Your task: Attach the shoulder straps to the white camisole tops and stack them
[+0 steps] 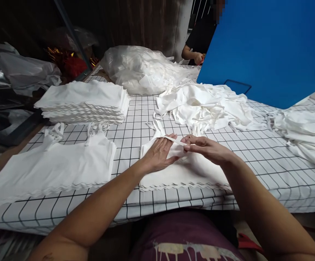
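In front of me lies a small stack of white camisoles (168, 177) with wavy hems and thin straps. My left hand (161, 152) rests flat on the top camisole, fingers stretched toward its upper edge. From beside those fingers a narrow white strap (175, 140) runs rightward. Its right end is pinched between the thumb and fingers of my right hand (201, 148), just above the cloth. More straps (157, 127) lie loose beyond my left fingers. To the left, another stack of white camisoles (56, 163) is spread flat with its straps bunched at the top.
A folded white stack (84, 101) stands at the back left, near a clear plastic bag (143, 70) of white cloth. Loose white garments (203, 105) are heaped behind my hands, others (307, 130) at right. A blue board (266, 50) stands before a co-worker (198, 43). Checked cloth (135, 127) covers the table.
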A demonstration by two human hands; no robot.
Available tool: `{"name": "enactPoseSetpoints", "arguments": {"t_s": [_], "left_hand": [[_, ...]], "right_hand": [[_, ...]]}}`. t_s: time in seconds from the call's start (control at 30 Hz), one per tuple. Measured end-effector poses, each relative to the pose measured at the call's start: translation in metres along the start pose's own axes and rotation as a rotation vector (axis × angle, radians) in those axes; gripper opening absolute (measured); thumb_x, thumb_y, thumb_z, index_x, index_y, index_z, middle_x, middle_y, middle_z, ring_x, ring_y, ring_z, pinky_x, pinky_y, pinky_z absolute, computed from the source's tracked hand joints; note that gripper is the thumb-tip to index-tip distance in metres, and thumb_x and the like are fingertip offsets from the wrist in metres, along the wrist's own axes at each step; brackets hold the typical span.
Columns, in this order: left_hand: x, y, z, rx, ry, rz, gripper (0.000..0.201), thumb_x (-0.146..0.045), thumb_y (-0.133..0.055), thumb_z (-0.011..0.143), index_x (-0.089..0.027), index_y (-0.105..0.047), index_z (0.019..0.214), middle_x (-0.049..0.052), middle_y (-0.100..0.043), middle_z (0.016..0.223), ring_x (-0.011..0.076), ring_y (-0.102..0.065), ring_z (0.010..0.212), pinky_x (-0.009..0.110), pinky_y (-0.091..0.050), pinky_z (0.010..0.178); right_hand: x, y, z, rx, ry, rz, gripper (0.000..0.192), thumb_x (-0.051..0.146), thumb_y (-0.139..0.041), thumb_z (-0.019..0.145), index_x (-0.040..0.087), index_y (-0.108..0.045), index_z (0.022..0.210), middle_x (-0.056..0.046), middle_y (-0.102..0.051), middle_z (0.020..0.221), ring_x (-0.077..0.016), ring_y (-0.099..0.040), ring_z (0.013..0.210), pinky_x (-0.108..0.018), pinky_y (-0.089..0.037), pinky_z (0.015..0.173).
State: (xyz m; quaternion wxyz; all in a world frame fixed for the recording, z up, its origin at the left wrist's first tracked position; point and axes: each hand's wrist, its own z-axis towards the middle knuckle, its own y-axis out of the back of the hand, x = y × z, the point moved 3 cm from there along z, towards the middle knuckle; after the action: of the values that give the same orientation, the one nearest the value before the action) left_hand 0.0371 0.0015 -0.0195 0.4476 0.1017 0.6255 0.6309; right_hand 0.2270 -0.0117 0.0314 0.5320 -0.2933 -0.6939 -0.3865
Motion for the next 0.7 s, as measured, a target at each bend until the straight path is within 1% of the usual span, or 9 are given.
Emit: {"name": "enactPoseSetpoints", "arguments": {"t_s": [0.07,0.13,0.23,0.33,0.4,0.5,0.6,0.7], "left_hand": [[0.001,0.0,0.0,-0.008,0.001,-0.015,0.08,-0.058,-0.046,0.095,-0.016,-0.017,0.157,0.018,-0.027,0.162,0.0306,-0.024,0.15,0.051,-0.022,0.122],[0.003,0.0,0.0,-0.012,0.007,-0.033,0.08,-0.055,-0.049,0.095,-0.019,-0.016,0.157,0.016,-0.024,0.163,0.0313,-0.023,0.151,0.051,-0.022,0.122],[0.004,0.001,0.0,-0.005,0.034,-0.075,0.082,-0.051,-0.054,0.093,-0.024,-0.012,0.158,0.014,-0.022,0.164,0.0319,-0.023,0.151,0.053,-0.022,0.122],[0.004,0.003,0.001,0.009,0.064,-0.117,0.088,-0.049,-0.06,0.089,-0.023,-0.011,0.158,0.014,-0.022,0.164,0.0327,-0.026,0.149,0.053,-0.022,0.121],[0.004,0.005,0.0,0.003,0.072,-0.145,0.09,-0.049,-0.063,0.087,-0.023,-0.014,0.158,0.015,-0.024,0.163,0.0333,-0.03,0.147,0.053,-0.023,0.121],[0.006,0.012,0.0,-0.045,0.082,-0.244,0.087,-0.049,-0.064,0.087,-0.024,-0.019,0.157,0.014,-0.027,0.162,0.0331,-0.03,0.147,0.053,-0.027,0.12],[0.012,0.022,0.001,-0.17,0.13,-0.414,0.077,-0.044,-0.063,0.089,-0.025,-0.026,0.154,0.013,-0.031,0.16,0.0315,-0.036,0.144,0.051,-0.037,0.115],[0.023,0.029,0.003,-0.305,0.197,-0.578,0.07,-0.04,-0.064,0.089,-0.027,-0.032,0.15,0.013,-0.041,0.154,0.0284,-0.049,0.134,0.046,-0.046,0.106]], "right_hand": [[0.008,0.004,-0.016,0.102,0.06,0.073,0.027,0.041,-0.063,0.092,0.017,-0.073,0.085,-0.008,-0.061,0.104,-0.0199,-0.056,0.097,-0.035,-0.045,0.09],[0.015,0.011,-0.035,0.171,0.159,0.094,0.025,0.035,-0.058,0.095,0.018,-0.073,0.084,-0.01,-0.061,0.099,-0.0206,-0.056,0.095,-0.037,-0.045,0.087],[0.021,0.025,-0.059,0.235,0.334,0.088,0.026,0.033,-0.055,0.096,0.02,-0.074,0.086,-0.01,-0.061,0.088,-0.0217,-0.056,0.087,-0.038,-0.046,0.08],[0.023,0.036,-0.068,0.24,0.447,0.086,0.027,0.036,-0.054,0.095,0.021,-0.076,0.089,-0.01,-0.061,0.083,-0.022,-0.055,0.083,-0.038,-0.045,0.076],[0.022,0.04,-0.062,0.18,0.452,0.073,0.029,0.036,-0.053,0.096,0.022,-0.078,0.09,-0.01,-0.059,0.086,-0.0222,-0.053,0.087,-0.038,-0.044,0.079],[0.021,0.045,-0.04,0.066,0.369,0.054,0.027,0.038,-0.057,0.095,0.024,-0.08,0.092,-0.008,-0.055,0.088,-0.0195,-0.05,0.086,-0.035,-0.042,0.079],[0.019,0.046,-0.013,0.021,0.263,0.086,0.025,0.043,-0.066,0.09,0.023,-0.08,0.093,-0.004,-0.054,0.077,-0.0154,-0.046,0.075,-0.031,-0.04,0.071],[0.018,0.043,0.012,0.019,0.206,0.116,0.024,0.042,-0.075,0.082,0.02,-0.08,0.092,-0.003,-0.059,0.076,-0.0137,-0.049,0.073,-0.03,-0.041,0.072]]}}
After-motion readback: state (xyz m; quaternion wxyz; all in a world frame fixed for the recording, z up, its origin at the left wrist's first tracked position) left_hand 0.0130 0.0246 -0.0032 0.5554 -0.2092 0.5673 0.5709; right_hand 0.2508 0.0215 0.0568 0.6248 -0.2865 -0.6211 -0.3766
